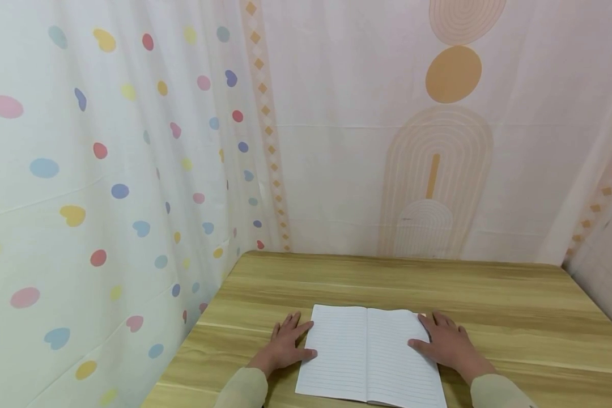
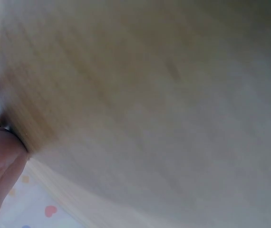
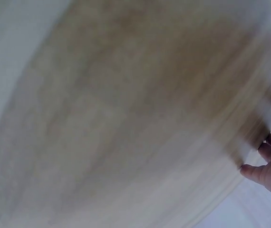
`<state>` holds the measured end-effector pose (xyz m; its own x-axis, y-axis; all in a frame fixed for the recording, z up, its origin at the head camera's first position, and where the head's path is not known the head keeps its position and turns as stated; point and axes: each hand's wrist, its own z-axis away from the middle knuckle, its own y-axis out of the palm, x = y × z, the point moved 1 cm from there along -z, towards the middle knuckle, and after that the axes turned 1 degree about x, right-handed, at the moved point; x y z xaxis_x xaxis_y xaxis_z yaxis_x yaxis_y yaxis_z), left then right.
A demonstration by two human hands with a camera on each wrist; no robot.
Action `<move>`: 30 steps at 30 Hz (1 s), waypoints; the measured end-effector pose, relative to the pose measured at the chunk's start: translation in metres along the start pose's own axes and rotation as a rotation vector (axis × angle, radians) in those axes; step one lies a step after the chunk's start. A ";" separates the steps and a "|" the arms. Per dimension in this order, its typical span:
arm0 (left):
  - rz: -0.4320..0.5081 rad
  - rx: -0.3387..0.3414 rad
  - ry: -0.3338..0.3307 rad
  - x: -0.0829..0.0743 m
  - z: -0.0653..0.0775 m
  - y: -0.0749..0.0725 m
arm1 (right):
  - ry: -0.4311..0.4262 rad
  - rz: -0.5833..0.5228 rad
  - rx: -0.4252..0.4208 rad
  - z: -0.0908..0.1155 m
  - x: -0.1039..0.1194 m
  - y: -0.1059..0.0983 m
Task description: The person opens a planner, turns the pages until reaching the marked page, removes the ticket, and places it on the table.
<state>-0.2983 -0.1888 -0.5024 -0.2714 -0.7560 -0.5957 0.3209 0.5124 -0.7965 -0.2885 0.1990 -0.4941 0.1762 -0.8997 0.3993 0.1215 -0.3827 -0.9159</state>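
A notebook point(image 1: 336, 351) lies spread flat on the wooden table point(image 1: 387, 280), two white lined pages facing up and a fold down the middle. My left hand point(image 1: 284, 343) rests at its left edge with fingers spread, the thumb and a fingertip touching the page's border. At the opposite edge is my right hand point(image 1: 446, 343), its fingers extended and the thumb lying over the right page. Only part of the left hand point(image 2: 2, 164) shows in the left wrist view. In the right wrist view, the right hand's fingers point(image 3: 255, 174) touch the tabletop at the far right.
Behind the table hangs a pale curtain point(image 1: 331, 170) with arch and circle prints. A white curtain point(image 1: 132, 226) with coloured dots and hearts runs along the left side. Wood-grain tabletop surrounds the notebook at the back and both sides. Both wrist views are blurred.
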 end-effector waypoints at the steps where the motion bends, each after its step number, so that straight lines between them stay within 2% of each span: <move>1: 0.000 0.000 0.001 0.000 0.000 0.000 | -0.006 -0.006 -0.005 0.000 0.000 0.000; 12: -0.010 -0.002 -0.002 -0.002 -0.001 -0.001 | -0.089 -0.116 -0.123 -0.004 0.002 0.001; 16: -0.019 -0.002 -0.005 -0.001 -0.001 0.000 | -0.102 -0.251 -0.145 -0.004 0.008 -0.003; 21: -0.013 -0.002 -0.006 0.000 0.000 0.000 | -0.041 -0.453 -0.137 -0.002 0.019 -0.010; 30: -0.002 -0.002 -0.001 -0.001 0.000 0.000 | -0.012 -0.655 -0.181 0.000 0.038 -0.023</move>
<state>-0.2981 -0.1883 -0.5018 -0.2709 -0.7574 -0.5941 0.3184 0.5120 -0.7978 -0.2850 0.1738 -0.4580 0.1328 -0.4680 0.8737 0.0412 -0.8782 -0.4766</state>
